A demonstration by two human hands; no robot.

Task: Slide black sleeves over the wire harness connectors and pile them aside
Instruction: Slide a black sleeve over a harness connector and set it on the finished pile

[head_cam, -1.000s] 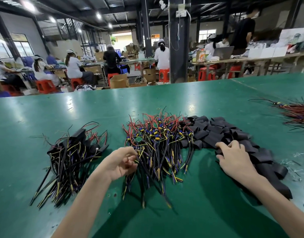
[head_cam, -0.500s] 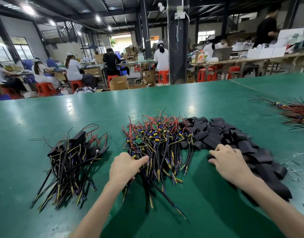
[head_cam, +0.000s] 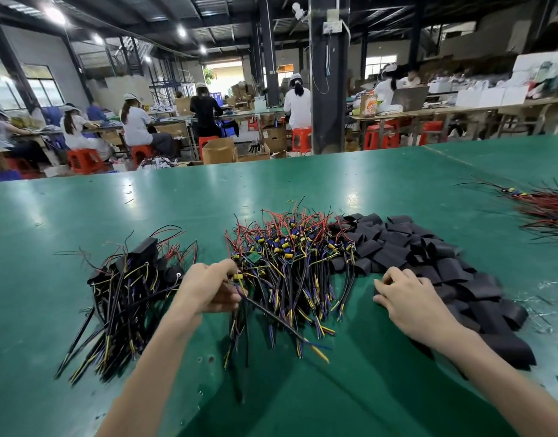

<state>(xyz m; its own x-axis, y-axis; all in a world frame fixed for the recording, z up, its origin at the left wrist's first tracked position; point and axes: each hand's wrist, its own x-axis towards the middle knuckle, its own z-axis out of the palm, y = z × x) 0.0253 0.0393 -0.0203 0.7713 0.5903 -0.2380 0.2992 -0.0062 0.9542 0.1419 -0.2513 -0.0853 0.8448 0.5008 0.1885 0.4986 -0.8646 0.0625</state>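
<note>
- At the near centre of the glossy green table (head_cam: 271,190), a heap of unsleeved wire harnesses (head_cam: 290,266) lies spread out: red, yellow, blue and black leads with small yellow-and-blue connectors.
- Left hand (head_cam: 205,288): fingers curled, thumb and fingertips pinching a single harness (head_cam: 271,316) at the heap's near-left edge. Its black cable runs from the hand toward the lower right, across the other leads.
- Right hand (head_cam: 410,298): palm down, fingers bent, tips on the near-left edge of the pile of flat black sleeves (head_cam: 429,257). Whether a sleeve is actually gripped cannot be told.
- The sleeve pile touches the heap's right side — the two overlap slightly at the far end.
- A stack of sleeved harnesses (head_cam: 129,291) lies to the left, apart from the heap.
- A bundle of red wires (head_cam: 545,212) lies at the far right edge — well apart from both hands.
</note>
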